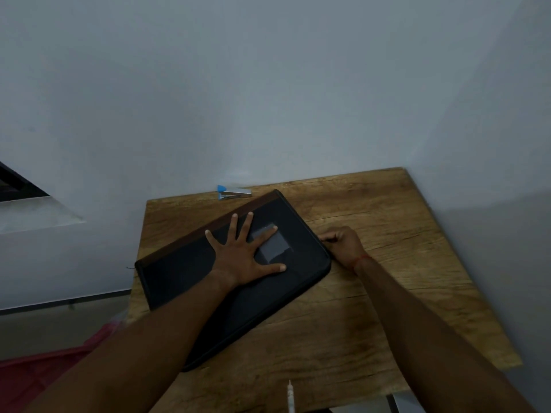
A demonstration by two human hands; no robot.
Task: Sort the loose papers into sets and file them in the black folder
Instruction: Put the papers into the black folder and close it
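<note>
The black folder lies closed and slanted on the wooden table, with a brown strip along its far edge. My left hand presses flat on its cover, fingers spread straight. My right hand is at the folder's right edge, its fingers curled and pinching something small there, probably the zip pull. No loose papers show.
A blue and silver stapler sits at the table's far edge against the grey wall. A white pen lies near the front edge. Red cloth shows at lower left, beyond the table's left edge.
</note>
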